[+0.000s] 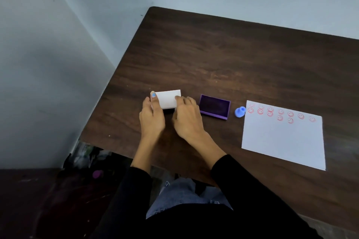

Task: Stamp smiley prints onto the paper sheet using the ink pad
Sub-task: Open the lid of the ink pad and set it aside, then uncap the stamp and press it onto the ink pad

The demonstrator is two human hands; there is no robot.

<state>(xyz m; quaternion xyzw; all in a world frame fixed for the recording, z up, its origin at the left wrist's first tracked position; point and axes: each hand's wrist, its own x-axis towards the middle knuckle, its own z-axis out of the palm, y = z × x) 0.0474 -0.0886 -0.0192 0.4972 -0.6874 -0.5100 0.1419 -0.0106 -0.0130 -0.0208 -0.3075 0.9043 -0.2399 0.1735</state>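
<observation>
A white paper sheet lies at the right of the dark wooden table, with several red smiley prints along its top edge. A small blue stamp stands just left of the sheet. Beside it sits an open purple ink pad with a dark inked surface. Further left, both hands hold a small white box: my left hand grips its left end, my right hand its right end. A dark part shows under the box.
The table's left edge runs diagonally close to my left hand. Pale walls meet in a corner behind the table. Clutter and a purple object lie on the floor at the lower left.
</observation>
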